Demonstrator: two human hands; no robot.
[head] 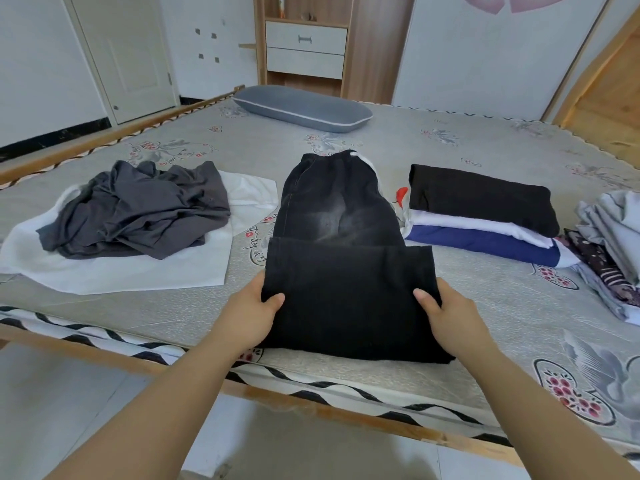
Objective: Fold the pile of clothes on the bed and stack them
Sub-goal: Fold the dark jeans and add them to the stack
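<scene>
Black trousers (346,271): matt denim-like cloth, faded pale at the seat. Grey garment (138,209): thin, soft, creased cloth on smooth white fabric (121,268). Bed frame (311,407): light wood; mattress (485,306): quilted printed textile.

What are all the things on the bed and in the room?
black trousers: one, black, middle of bed, lower part folded up
grey garment: one, dark grey, crumpled, left, on white cloth
white cloth: one, white, left
folded stack: one, black on white on blue, right
loose clothes: a few, grey and patterned, far right
pillow: one, grey, far side
bed: one, grey flowered
drawers: two, white, back wall
door: one, white, back left
left hand: holds trousers' left edge
right hand: holds trousers' right edge
</scene>
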